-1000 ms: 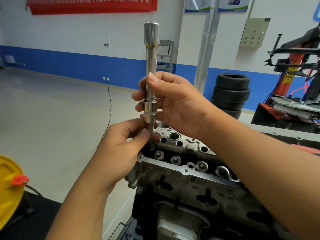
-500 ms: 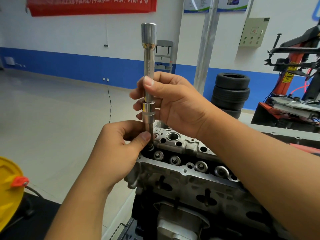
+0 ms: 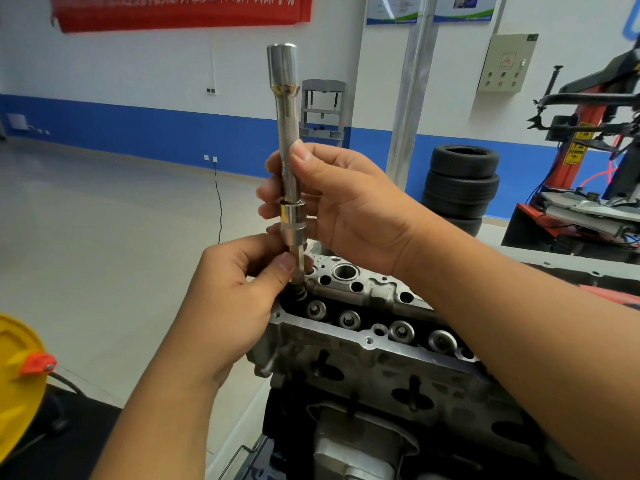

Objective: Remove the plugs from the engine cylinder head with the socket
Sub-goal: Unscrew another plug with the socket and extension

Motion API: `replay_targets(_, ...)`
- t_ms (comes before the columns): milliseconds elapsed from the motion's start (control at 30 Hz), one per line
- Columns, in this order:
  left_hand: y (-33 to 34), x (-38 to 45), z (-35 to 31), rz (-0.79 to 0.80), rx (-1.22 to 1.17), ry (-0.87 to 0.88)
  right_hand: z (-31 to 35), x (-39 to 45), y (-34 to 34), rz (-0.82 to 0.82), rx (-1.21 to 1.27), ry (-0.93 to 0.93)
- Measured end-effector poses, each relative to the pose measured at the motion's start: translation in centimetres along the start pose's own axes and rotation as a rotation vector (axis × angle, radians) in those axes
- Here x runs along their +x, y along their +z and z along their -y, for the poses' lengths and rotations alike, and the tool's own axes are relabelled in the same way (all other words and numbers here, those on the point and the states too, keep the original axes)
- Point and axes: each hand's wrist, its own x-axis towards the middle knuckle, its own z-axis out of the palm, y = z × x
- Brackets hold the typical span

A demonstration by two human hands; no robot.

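A person's right hand [image 3: 346, 209] grips an upright socket [image 3: 289, 161] extension; left hand [image 3: 242, 289] fingers pinch its lower tip at the cylinder head's [image 3: 363, 341] near corner. Whether any plug is out yet cannot be told.

Socket extension [image 3: 287, 133]: bright chrome, knurled band mid-shaft. Cylinder head [image 3: 363, 344]: dull silver-grey casting, black recesses. Wall [image 3: 138, 64]: white above, blue band below. Banner [image 3: 180, 10]: red, white lettering. Tyres [image 3: 459, 188]: black, stacked. Tyre machine [image 3: 581, 133]: red-orange with black arms, yellow labels. Disc [image 3: 17, 372]: yellow, orange clip. Floor [image 3: 86, 220]: pale grey.
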Motion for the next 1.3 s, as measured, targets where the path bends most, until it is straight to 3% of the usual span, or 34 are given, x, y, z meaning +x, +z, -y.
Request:
replay_targets(167, 0.3, 0.1, 0.1, -0.111, 0.006, -0.015, -0.1, -0.1, 0.1, -0.016, -0.018, -0.011)
replay_targets(367, 0.3, 0.0, 0.0, 0.011, -0.042, -0.03, -0.1, 0.0, 0.0, -0.025, -0.043, -0.019)
replay_targets(633, 0.9, 0.0, -0.2, -0.147, -0.003, -0.009, -0.1, 0.0, 0.1, -0.021, -0.031, 0.002)
replay_targets(867, 0.8, -0.1, -0.7, -0.019, -0.093, -0.017, -0.1, 0.0, -0.1, -0.027, -0.057, -0.018)
replay_targets(1100, 1.0, -0.3, -0.9, -0.182, -0.037, -0.025, -0.1, -0.1, -0.1, -0.009, -0.062, 0.003)
replay_targets(1300, 0.7, -0.3, -0.6, -0.022, -0.067, -0.058, -0.2, 0.0, -0.4, -0.003, -0.063, -0.003)
